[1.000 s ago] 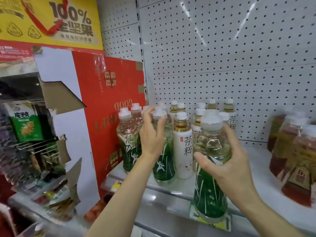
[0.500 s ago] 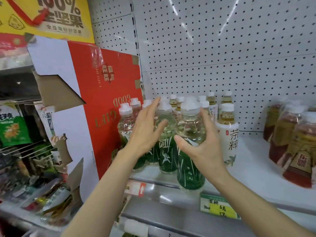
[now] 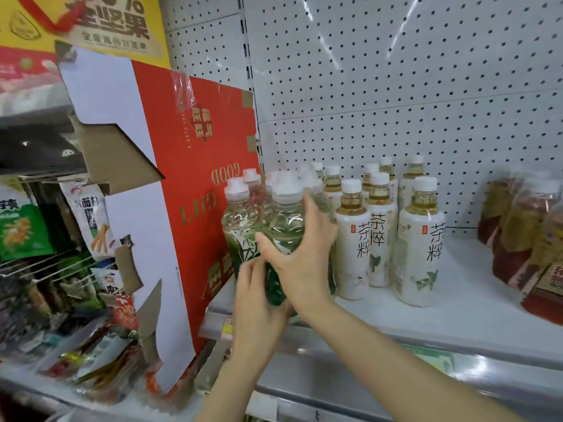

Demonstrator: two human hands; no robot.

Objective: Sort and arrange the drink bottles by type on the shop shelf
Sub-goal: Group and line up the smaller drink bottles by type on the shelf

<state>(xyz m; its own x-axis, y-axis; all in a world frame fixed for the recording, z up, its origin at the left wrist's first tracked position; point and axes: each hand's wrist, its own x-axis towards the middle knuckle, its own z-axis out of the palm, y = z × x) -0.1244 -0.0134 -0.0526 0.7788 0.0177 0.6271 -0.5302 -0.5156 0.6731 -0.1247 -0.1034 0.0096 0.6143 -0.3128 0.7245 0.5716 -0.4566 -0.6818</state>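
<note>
The sorting looks well along: on the shelf (image 3: 457, 315) the green-label bottles stand bunched at the left end, just beside the red gift carton (image 3: 195, 184), the white-label tea bottles (image 3: 420, 248) form their own rows in the middle, and the brown wrapped bottles (image 3: 524, 239) sit apart at the right. What seems left is seating the front green-label bottle (image 3: 283, 220) into its group and squaring up the rows. The right hand (image 3: 301, 263) wraps that bottle at its waist, fingers (image 3: 316, 214) curled round the far side and thumb across the front, closed on it. The left hand (image 3: 259, 296) sits low at the bottle's base with fingers loosely curled against the green label; whether it grips or only steadies I cannot tell. The bottle stands upright at the shelf's front edge, touching its neighbours
</note>
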